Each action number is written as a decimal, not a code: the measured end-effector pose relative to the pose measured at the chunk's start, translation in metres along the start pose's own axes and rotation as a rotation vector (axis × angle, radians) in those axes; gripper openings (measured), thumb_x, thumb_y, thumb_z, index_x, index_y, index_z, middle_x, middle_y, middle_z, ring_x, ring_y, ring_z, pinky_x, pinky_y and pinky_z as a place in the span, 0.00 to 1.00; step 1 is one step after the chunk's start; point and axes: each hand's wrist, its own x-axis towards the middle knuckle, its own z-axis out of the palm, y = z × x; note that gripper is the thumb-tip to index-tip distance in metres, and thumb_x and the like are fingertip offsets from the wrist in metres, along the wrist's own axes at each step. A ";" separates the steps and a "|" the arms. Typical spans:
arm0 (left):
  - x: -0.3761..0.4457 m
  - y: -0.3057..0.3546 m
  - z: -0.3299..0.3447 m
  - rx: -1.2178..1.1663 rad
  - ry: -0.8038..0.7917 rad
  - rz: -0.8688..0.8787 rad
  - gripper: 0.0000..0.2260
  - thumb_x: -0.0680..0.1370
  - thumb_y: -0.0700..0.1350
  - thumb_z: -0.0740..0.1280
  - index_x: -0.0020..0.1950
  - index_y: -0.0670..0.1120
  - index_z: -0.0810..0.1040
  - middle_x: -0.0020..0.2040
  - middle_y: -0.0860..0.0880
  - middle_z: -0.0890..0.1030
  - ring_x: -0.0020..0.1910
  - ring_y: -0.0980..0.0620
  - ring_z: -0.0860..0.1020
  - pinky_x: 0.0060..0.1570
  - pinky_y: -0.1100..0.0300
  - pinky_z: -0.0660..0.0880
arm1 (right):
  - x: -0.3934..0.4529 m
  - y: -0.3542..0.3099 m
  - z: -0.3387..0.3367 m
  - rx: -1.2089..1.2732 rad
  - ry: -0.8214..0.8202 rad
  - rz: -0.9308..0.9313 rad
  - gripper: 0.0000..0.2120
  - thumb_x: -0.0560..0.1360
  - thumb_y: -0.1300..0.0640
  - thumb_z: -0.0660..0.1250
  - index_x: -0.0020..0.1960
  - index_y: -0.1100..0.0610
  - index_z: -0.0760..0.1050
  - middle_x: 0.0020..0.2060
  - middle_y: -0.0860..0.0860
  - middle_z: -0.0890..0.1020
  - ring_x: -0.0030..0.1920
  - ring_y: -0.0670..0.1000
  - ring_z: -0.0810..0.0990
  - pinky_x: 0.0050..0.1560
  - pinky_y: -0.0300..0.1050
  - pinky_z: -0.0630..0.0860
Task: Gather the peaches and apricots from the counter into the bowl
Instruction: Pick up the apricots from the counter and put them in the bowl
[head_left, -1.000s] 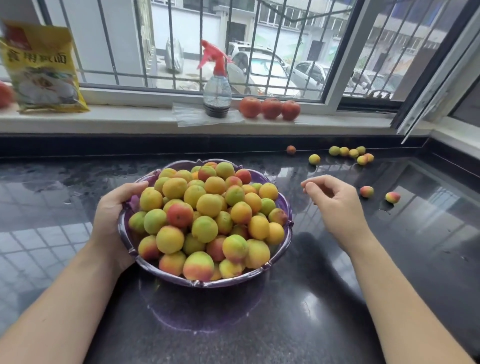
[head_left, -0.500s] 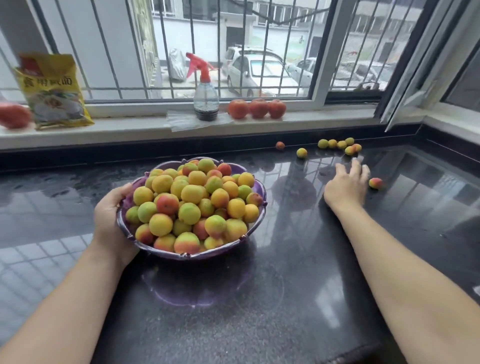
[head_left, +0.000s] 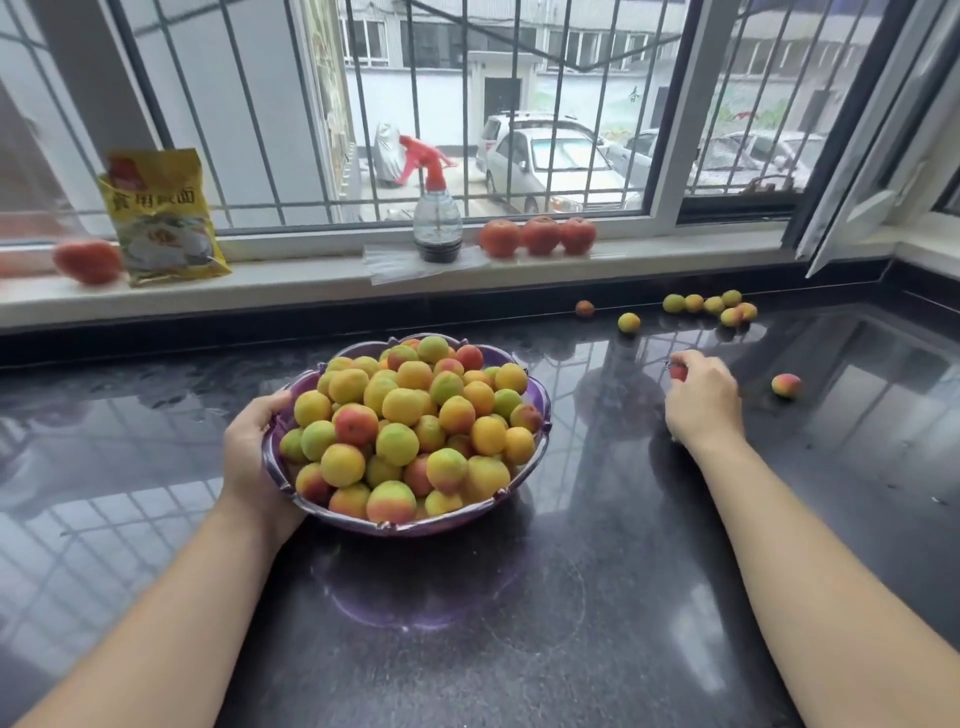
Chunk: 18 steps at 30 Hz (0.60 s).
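A purple bowl (head_left: 540, 410) heaped with yellow, green and red apricots stands on the dark counter (head_left: 519, 623). My left hand (head_left: 254, 447) grips its left rim. My right hand (head_left: 701, 400) is to the right of the bowl, fingers curled round a small red apricot (head_left: 678, 372) that is mostly hidden. One loose apricot (head_left: 786, 385) lies just right of that hand. Several more lie near the back edge: a cluster (head_left: 712, 306), a yellow one (head_left: 628, 322) and a reddish one (head_left: 584, 308).
On the windowsill stand a spray bottle (head_left: 437, 218), three large red peaches (head_left: 537, 236), a yellow packet (head_left: 161, 218) and another red fruit (head_left: 87, 261). An open window frame (head_left: 852, 208) juts in at the right.
My right hand reached out to a loose apricot on the counter, closed its fingers round it and drew back slightly. My left hand stayed on the bowl rim.
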 end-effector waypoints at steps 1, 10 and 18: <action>0.000 0.000 0.000 0.000 0.002 0.001 0.24 0.85 0.52 0.55 0.71 0.40 0.80 0.68 0.37 0.83 0.66 0.35 0.83 0.60 0.38 0.82 | -0.005 -0.010 -0.002 0.076 -0.014 -0.031 0.17 0.82 0.62 0.62 0.69 0.57 0.75 0.65 0.59 0.77 0.64 0.62 0.76 0.66 0.55 0.72; 0.001 0.003 0.002 0.026 -0.002 -0.025 0.25 0.84 0.53 0.56 0.74 0.39 0.78 0.69 0.35 0.82 0.68 0.32 0.81 0.67 0.35 0.78 | -0.056 -0.115 -0.018 0.633 -0.323 -0.346 0.10 0.78 0.60 0.72 0.59 0.53 0.81 0.48 0.45 0.84 0.50 0.42 0.82 0.52 0.34 0.78; 0.001 0.004 0.003 -0.005 -0.004 -0.036 0.26 0.84 0.53 0.56 0.74 0.38 0.77 0.68 0.34 0.82 0.67 0.31 0.80 0.65 0.34 0.79 | -0.066 -0.138 -0.010 0.664 -0.443 -0.402 0.14 0.77 0.64 0.71 0.60 0.52 0.79 0.53 0.45 0.84 0.56 0.43 0.83 0.58 0.42 0.80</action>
